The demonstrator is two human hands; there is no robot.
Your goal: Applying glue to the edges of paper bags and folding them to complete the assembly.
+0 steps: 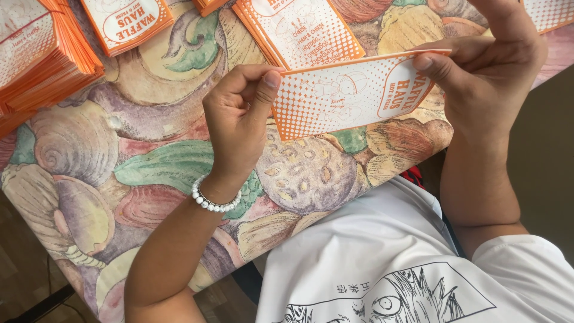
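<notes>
Down over my hands, I hold an orange-and-white printed paper sleeve (350, 96) in the air just above the table's near edge, stretched between both hands. My left hand (239, 119), with a white bead bracelet (214, 202) at the wrist, pinches the sleeve's left end between thumb and curled fingers. My right hand (490, 72) pinches the right end, thumb laid along the top edge and fingers behind it. Beneath the sleeve lies the table (149, 161), covered in a cloth printed with big shells, leaves and fruit in purple, green, pink and tan. More flat sleeves of the same kind rest on it: a thick fanned stack (36, 54) at the far left, a smaller pile (128, 21) beside it, another pile (299, 30) just past the sleeve I hold, and a corner of one more (550, 12) at the top right. Below the table edge I see my white printed shirt (388, 257), and dark wooden floor (24, 275) at the lower left.
</notes>
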